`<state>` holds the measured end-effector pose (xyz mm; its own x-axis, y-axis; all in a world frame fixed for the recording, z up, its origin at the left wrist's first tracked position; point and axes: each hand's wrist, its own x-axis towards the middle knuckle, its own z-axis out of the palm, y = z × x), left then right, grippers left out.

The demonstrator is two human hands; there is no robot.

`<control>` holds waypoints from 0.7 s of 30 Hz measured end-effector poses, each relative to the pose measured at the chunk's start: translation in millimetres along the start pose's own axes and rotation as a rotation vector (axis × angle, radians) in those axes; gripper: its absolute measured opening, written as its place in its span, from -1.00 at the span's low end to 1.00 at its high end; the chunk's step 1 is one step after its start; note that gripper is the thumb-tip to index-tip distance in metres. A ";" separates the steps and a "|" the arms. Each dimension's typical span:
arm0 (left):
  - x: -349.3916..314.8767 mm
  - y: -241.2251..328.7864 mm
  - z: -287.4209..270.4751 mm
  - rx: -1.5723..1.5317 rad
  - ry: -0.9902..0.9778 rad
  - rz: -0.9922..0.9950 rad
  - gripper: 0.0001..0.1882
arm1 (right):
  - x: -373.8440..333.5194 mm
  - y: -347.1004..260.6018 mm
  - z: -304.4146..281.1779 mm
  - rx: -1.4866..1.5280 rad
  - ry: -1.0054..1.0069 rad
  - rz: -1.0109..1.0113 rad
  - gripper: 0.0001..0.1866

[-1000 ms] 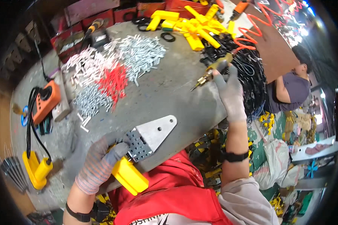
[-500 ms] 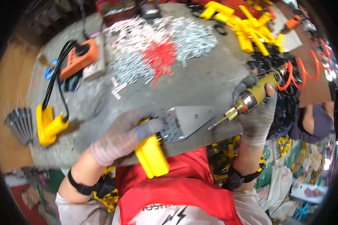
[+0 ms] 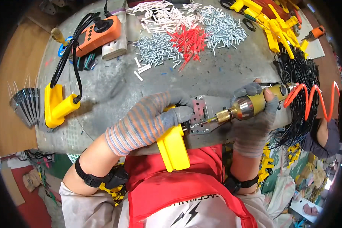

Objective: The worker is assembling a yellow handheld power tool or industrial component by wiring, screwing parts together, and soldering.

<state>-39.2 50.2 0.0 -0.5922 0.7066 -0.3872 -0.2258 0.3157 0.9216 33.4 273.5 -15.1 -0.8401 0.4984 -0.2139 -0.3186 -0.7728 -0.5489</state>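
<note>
My left hand [image 3: 150,119], in a striped knit glove, grips a yellow plastic handle [image 3: 173,149] joined to a perforated grey metal plate [image 3: 198,114] at the near edge of the round grey table [image 3: 110,95]. In a grey glove, my right hand [image 3: 252,121] holds a brass-coloured air screwdriver [image 3: 250,104] lying nearly flat. Its bit tip touches the perforated end of the plate. A coiled orange hose [image 3: 311,95] runs from the tool's back end to the right.
Piles of white, red and grey small pins [image 3: 178,38] lie at the table's far side. Yellow plastic parts [image 3: 273,22] sit far right, above a bundle of black pieces [image 3: 298,72]. An orange device [image 3: 100,32] and a yellow holder [image 3: 57,104] stand left. Another person's arm [image 3: 323,140] is at right.
My right hand brought the air screwdriver down from the far right of the table to the plate. The left hand kept hold of the yellow handle. The view tilted down and closer.
</note>
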 end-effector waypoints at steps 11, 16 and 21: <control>2.8 -4.2 0.0 -0.026 -0.011 0.031 -0.71 | -1.8 0.8 -6.2 -0.059 -0.037 0.019 -0.61; 2.6 -2.9 2.4 -0.060 -0.007 0.009 -0.74 | -11.9 4.3 2.3 -0.080 -0.029 0.007 -0.60; 0.7 5.3 -0.3 -0.054 -0.052 -0.022 -0.70 | -0.2 3.3 6.9 -0.014 -0.020 0.009 -0.62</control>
<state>-41.1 52.1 4.6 -0.5463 0.7320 -0.4072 -0.2810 0.2979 0.9123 29.4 268.2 -11.3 -0.8518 0.4833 -0.2024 -0.3051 -0.7716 -0.5582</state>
